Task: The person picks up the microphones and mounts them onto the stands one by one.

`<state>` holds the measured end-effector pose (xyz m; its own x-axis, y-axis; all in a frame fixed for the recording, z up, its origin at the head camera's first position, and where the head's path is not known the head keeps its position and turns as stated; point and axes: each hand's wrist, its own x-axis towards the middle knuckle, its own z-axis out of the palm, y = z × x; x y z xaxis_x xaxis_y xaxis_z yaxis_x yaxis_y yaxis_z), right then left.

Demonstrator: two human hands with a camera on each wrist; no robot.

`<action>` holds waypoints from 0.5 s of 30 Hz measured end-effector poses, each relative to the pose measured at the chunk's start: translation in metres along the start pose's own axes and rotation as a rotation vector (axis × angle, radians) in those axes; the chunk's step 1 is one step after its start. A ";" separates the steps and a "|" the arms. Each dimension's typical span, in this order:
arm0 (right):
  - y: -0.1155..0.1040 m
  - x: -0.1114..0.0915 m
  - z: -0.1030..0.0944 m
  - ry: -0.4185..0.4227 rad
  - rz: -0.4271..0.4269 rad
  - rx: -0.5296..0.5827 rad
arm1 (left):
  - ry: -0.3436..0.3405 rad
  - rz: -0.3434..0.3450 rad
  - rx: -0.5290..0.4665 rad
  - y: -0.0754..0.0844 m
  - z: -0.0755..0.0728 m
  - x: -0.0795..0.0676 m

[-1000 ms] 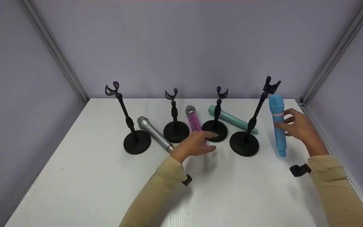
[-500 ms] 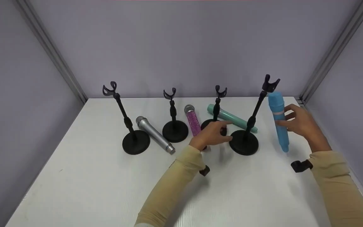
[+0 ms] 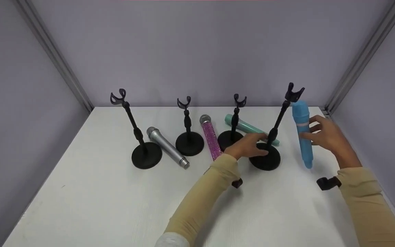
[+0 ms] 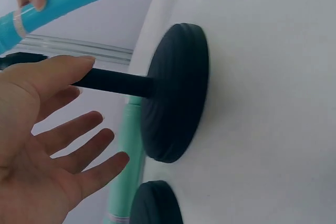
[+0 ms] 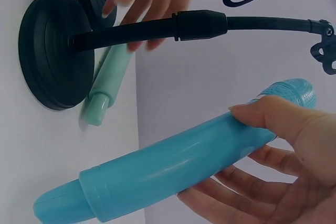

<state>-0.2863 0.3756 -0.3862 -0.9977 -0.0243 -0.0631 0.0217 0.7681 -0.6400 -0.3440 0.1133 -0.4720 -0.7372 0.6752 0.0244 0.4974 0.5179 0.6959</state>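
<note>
In the head view my right hand (image 3: 328, 136) holds a blue microphone (image 3: 306, 151) nearly upright at the table's right side, head end up. The right wrist view shows the thumb on one side of the blue body and the fingers on the other. My left hand (image 3: 247, 146) is at the rightmost black microphone stand (image 3: 266, 163), thumb and fingers parted around its pole. In the left wrist view its fingers (image 4: 86, 150) are spread and loosely extended, with the thumb overlapping the pole. The stand's cradle (image 3: 294, 93) sits close to the blue microphone's head.
Three other black stands, at left (image 3: 146, 156), center-left (image 3: 189, 144) and center-right (image 3: 230, 137), stand on the white table (image 3: 91, 202). A silver microphone (image 3: 168, 147), a glittery pink one (image 3: 211, 137) and a green one (image 3: 247, 127) lie among them. Grey walls enclose the table.
My left hand has moved right, from over the pink microphone and center-right stand to the rightmost stand's pole. My right hand still holds the blue microphone in nearly the same place.
</note>
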 end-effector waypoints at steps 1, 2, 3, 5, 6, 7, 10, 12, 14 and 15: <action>-0.001 0.000 0.000 0.002 -0.003 0.000 | -0.008 -0.007 0.006 0.000 0.002 0.002; -0.002 -0.001 0.000 0.003 -0.003 0.002 | -0.015 -0.015 0.014 0.000 0.004 0.004; -0.003 -0.001 -0.001 0.003 -0.003 0.004 | -0.019 -0.026 0.019 0.000 0.007 0.006; -0.003 -0.002 -0.001 0.005 -0.004 0.007 | -0.023 -0.041 0.031 -0.001 0.011 0.008; -0.004 -0.003 -0.001 0.005 -0.004 0.010 | -0.022 -0.044 0.038 -0.002 0.013 0.009; -0.003 -0.003 -0.001 0.002 -0.002 0.012 | -0.023 -0.049 0.047 -0.003 0.015 0.010; -0.002 -0.004 -0.002 -0.003 -0.001 0.017 | -0.014 -0.044 0.075 -0.005 0.020 0.012; -0.002 -0.005 -0.002 0.000 -0.002 0.016 | -0.003 -0.033 0.088 -0.007 0.021 0.012; -0.002 -0.005 -0.002 0.006 -0.003 0.013 | 0.009 -0.016 0.098 -0.009 0.022 0.012; -0.002 -0.004 -0.002 0.008 -0.003 0.012 | 0.014 -0.007 0.105 -0.010 0.022 0.012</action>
<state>-0.2821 0.3750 -0.3832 -0.9983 -0.0217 -0.0549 0.0192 0.7603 -0.6493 -0.3477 0.1286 -0.4945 -0.7466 0.6646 0.0301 0.5371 0.5754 0.6167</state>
